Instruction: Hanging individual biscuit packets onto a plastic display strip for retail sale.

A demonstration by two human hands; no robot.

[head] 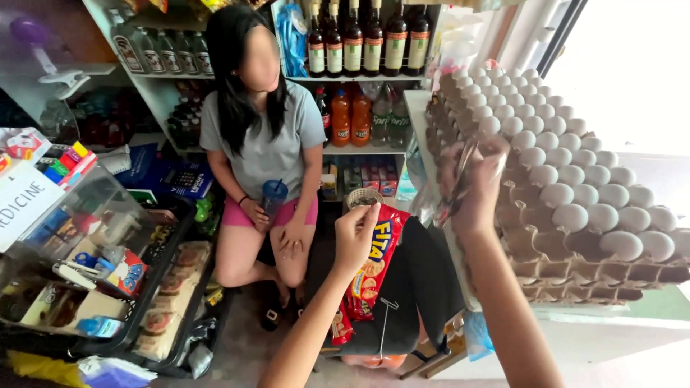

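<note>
Head view, looking down past both forearms. Right hand is raised at right of centre, fingers closed around a crumpled clear plastic bag, which hangs as a narrow strip, long axis near vertical, tilted slightly toward lower left. Whether anything is inside the bag cannot be told. Left hand sits lower, just left of centre, fingers curled inward with the tips gathered; whether something small is pinched there is not visible.

Key relation: the stacked egg trays fill the right side of the frame, running from upper centre down to the right edge. My right hand overlaps their near left edge, so the white eggs lie immediately to the right of that hand and slightly above it. Left hand is well apart from the trays, with the bag and right wrist between. Right hand is clearly the nearer one.

Below the left hand, a red snack packet rests on a dark seat. Beyond, at upper centre left, another person sits holding a blue lidded cup. Bottle shelves stand behind. A clear display case of small goods occupies the left edge.
</note>
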